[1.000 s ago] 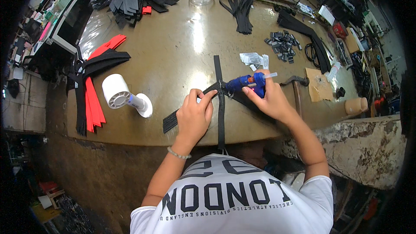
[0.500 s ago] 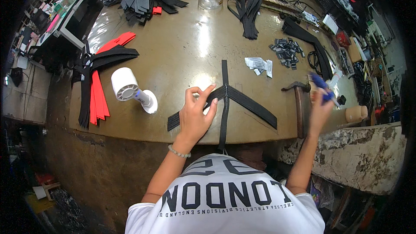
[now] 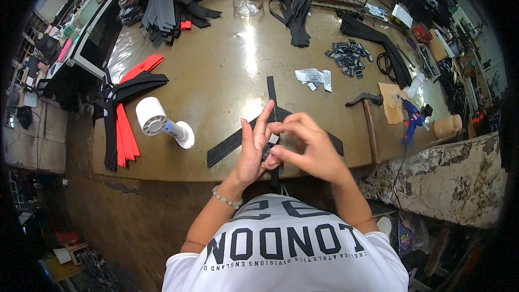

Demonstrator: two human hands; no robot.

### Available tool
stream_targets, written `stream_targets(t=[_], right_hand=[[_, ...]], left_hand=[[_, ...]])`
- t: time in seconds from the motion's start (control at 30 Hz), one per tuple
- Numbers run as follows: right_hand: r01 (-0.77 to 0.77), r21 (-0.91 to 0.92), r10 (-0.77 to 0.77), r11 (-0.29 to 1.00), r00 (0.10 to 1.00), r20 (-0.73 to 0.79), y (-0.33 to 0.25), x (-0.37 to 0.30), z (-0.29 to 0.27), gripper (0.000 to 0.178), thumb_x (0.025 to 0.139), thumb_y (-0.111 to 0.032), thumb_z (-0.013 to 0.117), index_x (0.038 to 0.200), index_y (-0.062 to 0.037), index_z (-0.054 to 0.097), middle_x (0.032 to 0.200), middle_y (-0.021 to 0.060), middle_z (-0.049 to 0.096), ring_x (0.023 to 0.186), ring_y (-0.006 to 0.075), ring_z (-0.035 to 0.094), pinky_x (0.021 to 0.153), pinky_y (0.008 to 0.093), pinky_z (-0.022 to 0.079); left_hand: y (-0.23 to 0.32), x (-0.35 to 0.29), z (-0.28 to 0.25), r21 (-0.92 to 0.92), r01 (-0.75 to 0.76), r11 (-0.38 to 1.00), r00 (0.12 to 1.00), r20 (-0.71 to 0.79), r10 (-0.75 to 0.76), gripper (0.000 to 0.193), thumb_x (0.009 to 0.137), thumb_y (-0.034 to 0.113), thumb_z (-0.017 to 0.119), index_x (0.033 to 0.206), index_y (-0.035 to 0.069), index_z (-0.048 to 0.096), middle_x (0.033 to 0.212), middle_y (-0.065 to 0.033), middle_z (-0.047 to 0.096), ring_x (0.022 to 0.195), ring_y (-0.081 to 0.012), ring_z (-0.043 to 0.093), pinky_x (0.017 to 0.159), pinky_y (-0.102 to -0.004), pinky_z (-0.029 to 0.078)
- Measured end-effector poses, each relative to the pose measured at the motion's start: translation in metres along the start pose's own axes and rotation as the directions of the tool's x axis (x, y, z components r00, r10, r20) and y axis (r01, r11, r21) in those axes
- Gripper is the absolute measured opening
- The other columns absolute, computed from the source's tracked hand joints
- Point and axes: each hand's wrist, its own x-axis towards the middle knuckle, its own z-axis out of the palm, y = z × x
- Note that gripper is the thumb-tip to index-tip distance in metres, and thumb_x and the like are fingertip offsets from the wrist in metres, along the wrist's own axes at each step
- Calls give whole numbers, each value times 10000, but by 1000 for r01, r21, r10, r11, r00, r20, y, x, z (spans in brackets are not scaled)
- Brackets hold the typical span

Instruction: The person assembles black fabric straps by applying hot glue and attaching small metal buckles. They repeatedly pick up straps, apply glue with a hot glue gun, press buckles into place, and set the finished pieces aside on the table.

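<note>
Black woven webbing makes up the joined strap piece [image 3: 229, 147] flat on the brown table [image 3: 211, 75], its bands meeting just beyond and partly under the hands. Above it, the person's left hand [image 3: 252, 148] is turned partly palm up, forefinger and thumb extended, lower fingers curled around small dark tags [image 3: 265, 152]. The right hand [image 3: 312, 148] is bent with thumb and fingertips close to a small pale tag [image 3: 273, 139] at the left fingers; whether it pinches that tag or only brushes it, I cannot tell.

Such tags look nearly weightless, thin and rather smooth, so they would likely slip or stick together; fingertips at the edges seem the best hold, one at a time. The webbing looks light, flexible across its width yet fairly firm along its length, and hard to damage. Its outer ends look like the safest place to take it, since the central seam might hold fresh glue: a blue glue gun [image 3: 413, 120] lies at the right, beyond the hammer [image 3: 371, 124] and near the cardboard piece [image 3: 390, 109].
</note>
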Motion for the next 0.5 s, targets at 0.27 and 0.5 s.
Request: stream_targets(t=[0.27,0.5], right_hand=[[-272,483,348,832,935,-73,16,0,9,145,914,-76,694,1015,8,633,876,15,646,668,45,564,579,193,466],[-252,589,456,768,861,-227,22,-12,13,159,876,-38,735,953,32,614,772,14,633,619,31,560,533,172,450]], left_hand=[[-7,-14,-23,219,-53,974,985,-147,87,402,984,207,616,1310,-9,525,1025,-59,612,717,-69,570,537,-184,414],[-18,-13,-12,288,-113,951,927,-313,206,163,925,86,687,1024,-42,703,892,-84,721,748,-108,672,590,-211,506]])
